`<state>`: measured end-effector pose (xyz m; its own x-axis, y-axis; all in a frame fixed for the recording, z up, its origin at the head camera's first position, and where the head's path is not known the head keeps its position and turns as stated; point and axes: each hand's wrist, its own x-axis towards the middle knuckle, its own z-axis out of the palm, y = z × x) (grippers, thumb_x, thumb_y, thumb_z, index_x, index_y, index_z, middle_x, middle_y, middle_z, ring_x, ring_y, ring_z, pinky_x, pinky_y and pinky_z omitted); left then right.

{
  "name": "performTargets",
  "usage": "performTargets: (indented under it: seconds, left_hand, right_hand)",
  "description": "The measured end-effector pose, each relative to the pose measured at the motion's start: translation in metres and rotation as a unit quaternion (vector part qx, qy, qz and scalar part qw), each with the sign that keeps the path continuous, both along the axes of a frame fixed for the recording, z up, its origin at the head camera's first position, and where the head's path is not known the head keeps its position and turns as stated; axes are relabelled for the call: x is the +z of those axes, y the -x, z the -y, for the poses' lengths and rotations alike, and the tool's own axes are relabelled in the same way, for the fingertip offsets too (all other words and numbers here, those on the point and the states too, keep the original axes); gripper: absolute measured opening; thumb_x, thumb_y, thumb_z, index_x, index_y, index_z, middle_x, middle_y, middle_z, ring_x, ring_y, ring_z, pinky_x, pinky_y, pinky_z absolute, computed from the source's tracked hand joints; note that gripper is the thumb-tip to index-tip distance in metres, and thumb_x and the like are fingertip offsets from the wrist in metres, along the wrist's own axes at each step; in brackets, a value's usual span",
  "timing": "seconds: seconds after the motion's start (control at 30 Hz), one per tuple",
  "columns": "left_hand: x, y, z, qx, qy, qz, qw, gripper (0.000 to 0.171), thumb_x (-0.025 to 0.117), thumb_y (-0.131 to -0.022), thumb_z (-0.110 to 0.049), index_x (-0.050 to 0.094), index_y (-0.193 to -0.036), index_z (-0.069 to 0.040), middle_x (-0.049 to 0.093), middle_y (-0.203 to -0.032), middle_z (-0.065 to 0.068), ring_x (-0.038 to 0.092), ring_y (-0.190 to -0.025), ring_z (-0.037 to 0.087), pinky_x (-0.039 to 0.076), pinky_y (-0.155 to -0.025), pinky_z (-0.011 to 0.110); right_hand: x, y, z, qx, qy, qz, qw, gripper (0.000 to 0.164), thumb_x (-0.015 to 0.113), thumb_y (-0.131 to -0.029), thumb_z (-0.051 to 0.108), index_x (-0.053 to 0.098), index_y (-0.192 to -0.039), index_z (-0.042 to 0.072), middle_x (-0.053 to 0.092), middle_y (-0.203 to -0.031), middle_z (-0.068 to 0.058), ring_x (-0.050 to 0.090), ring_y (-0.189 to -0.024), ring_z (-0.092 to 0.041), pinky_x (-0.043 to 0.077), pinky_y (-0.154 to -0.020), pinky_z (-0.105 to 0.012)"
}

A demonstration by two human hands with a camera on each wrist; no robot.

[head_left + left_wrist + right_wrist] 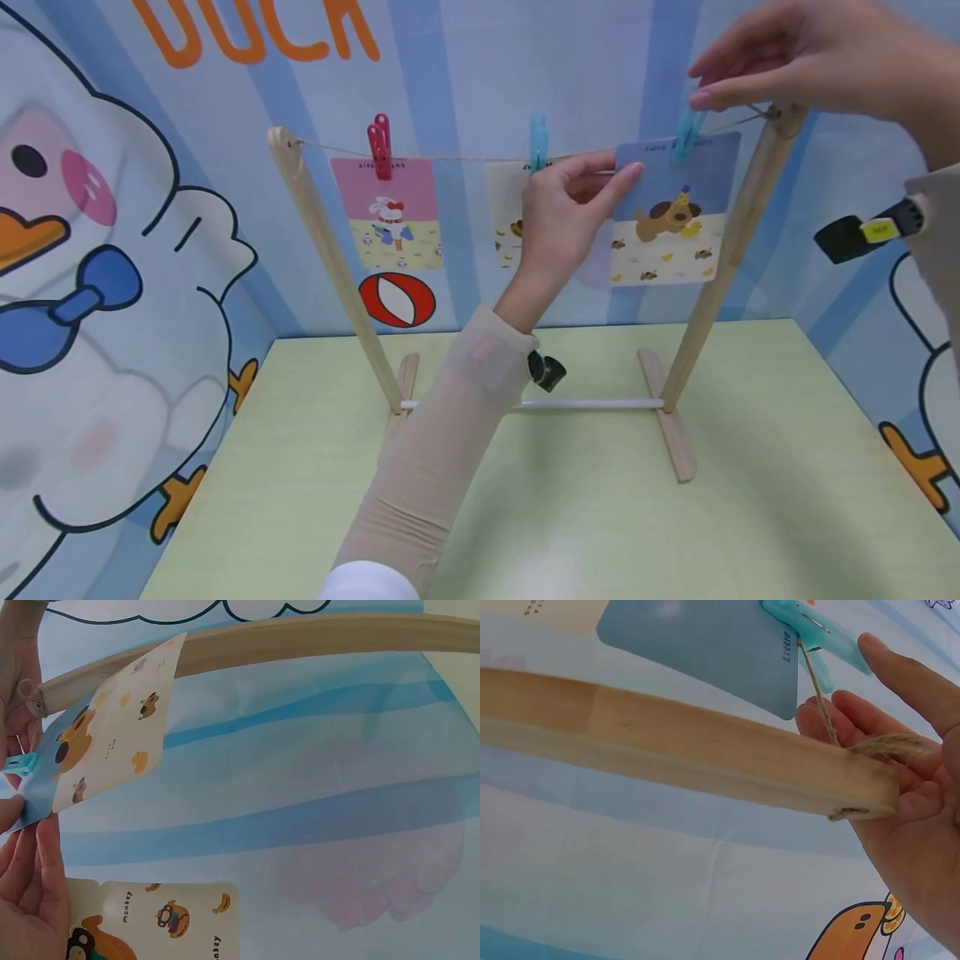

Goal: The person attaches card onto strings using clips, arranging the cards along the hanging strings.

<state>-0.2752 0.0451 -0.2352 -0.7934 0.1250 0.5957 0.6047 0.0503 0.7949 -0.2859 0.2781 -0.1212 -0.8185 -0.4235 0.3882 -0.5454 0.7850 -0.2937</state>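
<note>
A blue and cream card with a dog on it hangs at the right end of the string. My left hand pinches its upper left edge between thumb and fingers. At the card's top edge is a light blue clothespin, clipped over card and string. My right hand holds this clothespin by its handle ends, thumb on one side and fingers on the other. Behind my left hand hangs a monkey card, partly hidden, under another blue clothespin.
A pink rabbit card hangs at left from a red clothespin. The string runs between two wooden posts joined low down by a white rod. The stand rests on a pale green table before a duck-print backdrop.
</note>
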Motion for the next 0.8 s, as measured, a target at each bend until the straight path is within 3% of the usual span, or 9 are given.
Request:
performTargets:
  seconds: [0.1, 0.23, 0.5, 0.8]
  left_hand:
    - [-0.001, 0.0, 0.0, 0.003, 0.007, -0.001, 1.0, 0.025, 0.075, -0.091, -0.019, 0.074, -0.111, -0.003, 0.074, -0.1, 0.002, 0.069, -0.083, 0.002, 0.056, -0.073, 0.021]
    - [-0.001, -0.001, 0.001, 0.006, 0.014, -0.007, 0.9999, 0.025, 0.075, -0.091, -0.018, 0.074, -0.111, -0.003, 0.074, -0.1, 0.003, 0.069, -0.083, 0.001, 0.056, -0.073, 0.02]
    - [0.0, -0.004, 0.005, 0.027, 0.055, -0.026, 0.9978, 0.028, 0.073, -0.093, -0.021, 0.072, -0.113, -0.001, 0.075, -0.099, 0.006, 0.069, -0.084, 0.002, 0.054, -0.076, 0.016]
    - [0.001, -0.01, 0.009, 0.037, 0.077, -0.021, 0.9961, 0.027, 0.071, -0.094, -0.021, 0.072, -0.115, -0.003, 0.075, -0.102, 0.003, 0.069, -0.085, 0.002, 0.053, -0.077, 0.015]
  right_hand:
    - [-0.001, 0.0, -0.002, -0.002, 0.025, 0.007, 1.0, 0.036, 0.067, -0.096, 0.016, 0.062, -0.127, -0.002, 0.063, -0.113, 0.005, 0.057, -0.093, 0.002, 0.041, -0.08, -0.001]
    - [-0.002, -0.003, -0.003, 0.006, 0.061, 0.01, 0.998, 0.034, 0.068, -0.096, 0.012, 0.063, -0.126, -0.002, 0.061, -0.106, 0.016, 0.058, -0.092, 0.002, 0.042, -0.081, -0.001]
    - [-0.001, -0.009, 0.0, 0.024, 0.129, 0.027, 0.991, 0.022, 0.067, -0.096, 0.008, 0.067, -0.116, 0.016, 0.061, -0.104, 0.014, 0.06, -0.09, -0.002, 0.042, -0.078, -0.001]
    - [-0.002, -0.017, 0.002, 0.017, 0.174, 0.019, 0.985, 0.029, 0.069, -0.093, 0.006, 0.066, -0.118, 0.02, 0.061, -0.106, 0.014, 0.059, -0.095, -0.001, 0.041, -0.087, -0.002]
